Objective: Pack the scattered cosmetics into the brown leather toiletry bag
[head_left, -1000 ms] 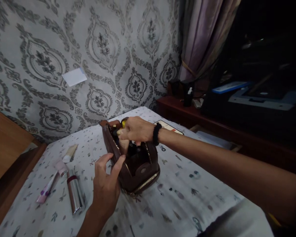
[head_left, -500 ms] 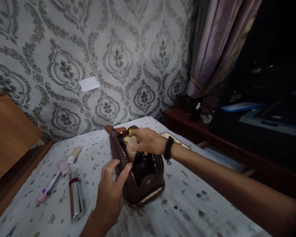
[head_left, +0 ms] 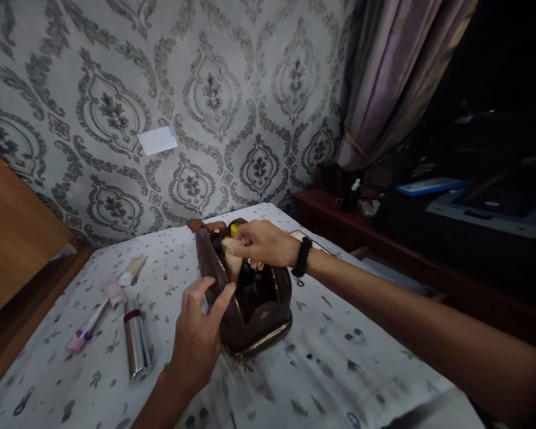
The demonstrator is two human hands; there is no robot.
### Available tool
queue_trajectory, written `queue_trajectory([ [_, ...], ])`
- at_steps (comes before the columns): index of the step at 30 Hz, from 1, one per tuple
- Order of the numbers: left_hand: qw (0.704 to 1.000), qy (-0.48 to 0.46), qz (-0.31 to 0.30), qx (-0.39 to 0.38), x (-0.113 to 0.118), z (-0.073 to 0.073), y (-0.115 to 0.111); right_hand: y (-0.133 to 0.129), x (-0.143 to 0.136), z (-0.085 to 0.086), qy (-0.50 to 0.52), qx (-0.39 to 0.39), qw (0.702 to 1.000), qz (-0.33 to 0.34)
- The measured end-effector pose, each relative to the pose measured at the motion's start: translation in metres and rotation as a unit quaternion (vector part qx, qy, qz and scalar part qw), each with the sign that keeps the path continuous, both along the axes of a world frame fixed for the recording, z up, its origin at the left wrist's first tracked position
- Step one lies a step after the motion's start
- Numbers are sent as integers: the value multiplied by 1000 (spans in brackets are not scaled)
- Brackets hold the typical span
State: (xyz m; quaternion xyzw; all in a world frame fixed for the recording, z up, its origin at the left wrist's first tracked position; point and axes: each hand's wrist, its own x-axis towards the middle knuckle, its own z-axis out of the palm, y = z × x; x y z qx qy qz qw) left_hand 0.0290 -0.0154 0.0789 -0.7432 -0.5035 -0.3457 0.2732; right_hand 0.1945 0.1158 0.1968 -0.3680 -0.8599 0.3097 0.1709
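Observation:
A brown leather bag (head_left: 254, 328) with gold zippers stands on the bed, its top unzipped. My left hand (head_left: 201, 325) grips the bag's near left side, thumb and fingers at the zipper edge. Over the opening, my right hand (head_left: 261, 241) has its fingers closed around the top of a beige tube (head_left: 233, 267) that stands in the bag. Dark items and something yellow (head_left: 235, 229) show inside; the bag's depth is shadowed. A black band circles my right wrist.
Left of the bag lie a silver cylinder (head_left: 136, 345), a pink-and-white toothbrush-like item (head_left: 87, 326), a pink tube (head_left: 115, 293) and a cream tube (head_left: 133, 270). Behind my right wrist is a flat dark-edged item (head_left: 321, 245). A wooden cabinet (head_left: 18, 220) borders the left; a dark red shelf (head_left: 326, 217) the right.
The view has shifted slightly, so the bag and bed items sit a little higher. Both hands keep their places at the bag, the right still on the beige tube.

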Motion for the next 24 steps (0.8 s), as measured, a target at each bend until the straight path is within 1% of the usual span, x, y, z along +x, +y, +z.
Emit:
queue_trajectory([
  [8,1000,-8,9,-16,1,0,-3,7,0,-5,8,-8,1000,21],
  [13,1000,0,5,4,1,0,-1,11,3,-9,38,-33,999,12],
  [18,1000,-2,2,11,0,-1,0,7,5,-6,61,-65,996,3],
  [21,1000,5,1,15,0,0,1,4,3,-4,54,-45,997,10],
  [24,1000,8,1,21,1,0,2,1,0,-4,45,6,999,14],
])
